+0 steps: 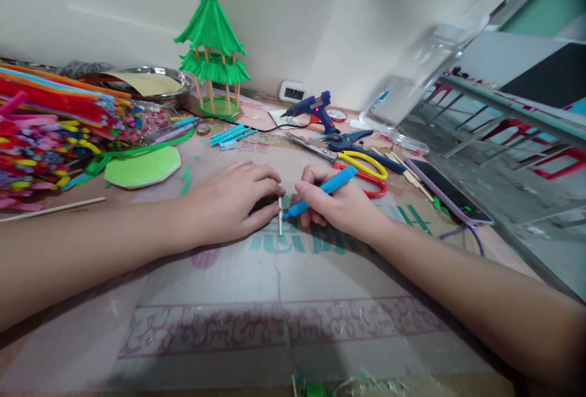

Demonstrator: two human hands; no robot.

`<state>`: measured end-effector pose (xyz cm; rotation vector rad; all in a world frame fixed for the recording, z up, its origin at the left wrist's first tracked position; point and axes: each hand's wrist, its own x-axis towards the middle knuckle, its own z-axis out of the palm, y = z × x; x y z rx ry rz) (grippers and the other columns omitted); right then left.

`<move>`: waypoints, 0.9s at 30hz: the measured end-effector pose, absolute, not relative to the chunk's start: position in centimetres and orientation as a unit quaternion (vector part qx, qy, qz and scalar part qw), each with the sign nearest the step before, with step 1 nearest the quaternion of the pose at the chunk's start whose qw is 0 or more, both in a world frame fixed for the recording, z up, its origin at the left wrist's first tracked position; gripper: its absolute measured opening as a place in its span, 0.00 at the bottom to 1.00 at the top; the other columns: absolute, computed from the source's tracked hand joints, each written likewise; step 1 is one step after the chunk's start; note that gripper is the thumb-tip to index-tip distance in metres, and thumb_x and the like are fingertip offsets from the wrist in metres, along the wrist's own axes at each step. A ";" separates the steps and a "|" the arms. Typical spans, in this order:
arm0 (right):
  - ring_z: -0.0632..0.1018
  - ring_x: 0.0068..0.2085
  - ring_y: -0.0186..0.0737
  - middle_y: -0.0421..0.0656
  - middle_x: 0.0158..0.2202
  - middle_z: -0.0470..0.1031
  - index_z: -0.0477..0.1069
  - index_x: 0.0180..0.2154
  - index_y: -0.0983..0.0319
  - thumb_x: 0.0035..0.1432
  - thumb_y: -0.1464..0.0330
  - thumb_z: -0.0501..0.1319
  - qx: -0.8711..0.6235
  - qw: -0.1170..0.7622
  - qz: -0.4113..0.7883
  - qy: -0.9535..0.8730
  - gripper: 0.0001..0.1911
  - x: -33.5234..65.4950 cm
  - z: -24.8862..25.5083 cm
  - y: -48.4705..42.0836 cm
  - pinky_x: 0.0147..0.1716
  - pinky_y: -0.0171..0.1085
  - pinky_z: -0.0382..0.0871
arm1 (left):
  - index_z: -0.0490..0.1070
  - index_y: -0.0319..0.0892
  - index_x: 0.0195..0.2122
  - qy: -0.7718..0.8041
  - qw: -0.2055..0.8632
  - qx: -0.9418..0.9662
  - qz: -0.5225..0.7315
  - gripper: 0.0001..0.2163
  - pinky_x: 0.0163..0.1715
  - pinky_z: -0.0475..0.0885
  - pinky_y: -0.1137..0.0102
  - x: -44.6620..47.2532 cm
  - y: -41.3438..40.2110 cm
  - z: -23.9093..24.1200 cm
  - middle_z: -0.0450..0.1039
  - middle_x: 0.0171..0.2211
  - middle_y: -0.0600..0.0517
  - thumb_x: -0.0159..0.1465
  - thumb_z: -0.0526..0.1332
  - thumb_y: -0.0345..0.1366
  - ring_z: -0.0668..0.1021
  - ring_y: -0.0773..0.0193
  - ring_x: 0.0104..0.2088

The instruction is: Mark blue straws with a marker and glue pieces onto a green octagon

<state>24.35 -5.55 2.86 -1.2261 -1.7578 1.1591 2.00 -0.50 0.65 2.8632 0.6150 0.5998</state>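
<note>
A thin pale wooden stick [281, 224] lies upright in view on the printed sheet [220, 281] at the middle of the table. My left hand [242, 198] rests on the sheet, its fingers closed over the far part of the stick, so that part is hidden. In my right hand [336, 201] is a blue marker [336, 181], gripped like a pen. The marker's tip points down and left, right beside the stick; whether it touches cannot be made out.
Behind stand a green two-tiered pavilion model [212, 55], a blue glue gun [315, 108] and a small digital clock [293, 91]. Scissors [366, 168] and a phone [448, 192] lie right. Colourful pipe cleaners [55, 134] and a green octagonal board [143, 168] lie left.
</note>
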 end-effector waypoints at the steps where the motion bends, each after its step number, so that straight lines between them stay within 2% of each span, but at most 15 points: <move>1: 0.66 0.16 0.28 0.37 0.17 0.75 0.63 0.28 0.58 0.65 0.60 0.65 -0.472 0.345 0.449 -0.675 0.17 24.3 2.9 -5.6 0.14 0.27 0.58 | 0.77 0.40 0.51 0.205 0.076 0.955 0.200 0.15 0.58 0.72 0.52 2.0 -0.5 0.6 0.78 0.52 0.42 0.74 0.56 0.42 0.79 0.49 0.53; 6: 0.67 0.16 0.28 0.36 0.18 0.76 0.63 0.28 0.58 0.64 0.61 0.67 -0.443 0.316 0.484 -0.685 0.17 24.6 2.8 -5.7 0.14 0.26 0.59 | 0.77 0.39 0.51 0.203 0.073 0.957 0.196 0.16 0.57 0.72 0.50 2.0 -0.6 0.8 0.77 0.53 0.41 0.75 0.54 0.42 0.79 0.47 0.52; 15: 0.67 0.16 0.29 0.37 0.17 0.75 0.63 0.28 0.58 0.65 0.60 0.64 -0.491 0.355 0.424 -0.673 0.16 24.2 2.9 -5.3 0.14 0.27 0.58 | 0.78 0.41 0.51 0.216 0.089 0.953 0.194 0.14 0.57 0.73 0.51 2.0 -0.6 0.7 0.78 0.53 0.42 0.74 0.56 0.42 0.79 0.48 0.54; 23: 0.67 0.16 0.28 0.38 0.18 0.76 0.63 0.28 0.58 0.65 0.60 0.65 -0.472 0.329 0.454 -0.680 0.17 24.4 3.0 -5.5 0.14 0.26 0.58 | 0.77 0.39 0.50 0.205 0.081 0.956 0.195 0.15 0.58 0.73 0.51 2.0 -0.6 0.8 0.78 0.52 0.41 0.75 0.54 0.40 0.78 0.49 0.53; 27: 0.67 0.16 0.29 0.37 0.18 0.76 0.62 0.29 0.58 0.65 0.58 0.65 -0.489 0.353 0.431 -0.671 0.17 24.2 2.8 -5.2 0.14 0.27 0.58 | 0.77 0.39 0.52 0.208 0.084 0.955 0.194 0.16 0.57 0.73 0.50 2.0 -0.5 0.7 0.77 0.53 0.41 0.76 0.53 0.41 0.78 0.49 0.53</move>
